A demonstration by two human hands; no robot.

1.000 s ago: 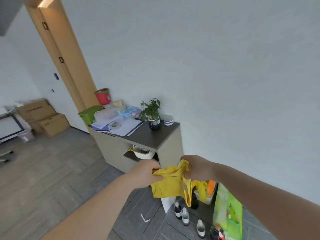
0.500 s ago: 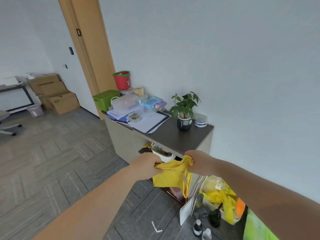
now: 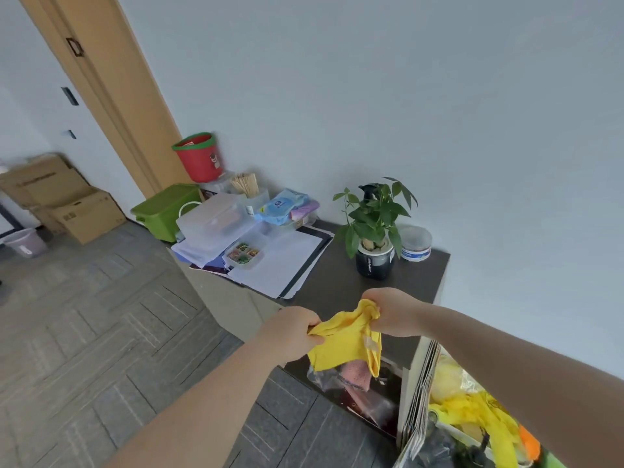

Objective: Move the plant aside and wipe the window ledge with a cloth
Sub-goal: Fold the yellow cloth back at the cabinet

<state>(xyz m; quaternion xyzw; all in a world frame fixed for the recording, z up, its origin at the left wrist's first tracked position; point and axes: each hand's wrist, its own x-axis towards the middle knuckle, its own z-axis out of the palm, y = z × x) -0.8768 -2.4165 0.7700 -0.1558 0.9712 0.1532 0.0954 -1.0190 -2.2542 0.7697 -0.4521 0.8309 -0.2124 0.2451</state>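
Note:
A yellow cloth (image 3: pixel 341 346) hangs bunched between both of my hands, in front of a low cabinet. My left hand (image 3: pixel 290 329) grips its left edge and my right hand (image 3: pixel 391 310) grips its upper right corner. A small green plant (image 3: pixel 373 228) in a dark round pot stands upright on the dark cabinet top (image 3: pixel 337 282), close to the wall, beyond my right hand and apart from it. No window ledge is visible.
Left of the plant lie papers (image 3: pixel 287 261), clear plastic boxes (image 3: pixel 216 217), a wipes pack (image 3: pixel 283 206), a green bin (image 3: pixel 165 207) and a red bucket (image 3: pixel 199 157). A white tub (image 3: pixel 415 243) sits right of the pot. Cardboard boxes (image 3: pixel 64 197) stand far left; bags crowd the lower right.
The view has come closer to the cabinet, so the plant looks bigger and nearer. Both hands keep hold of the yellow cloth and have spread slightly apart.

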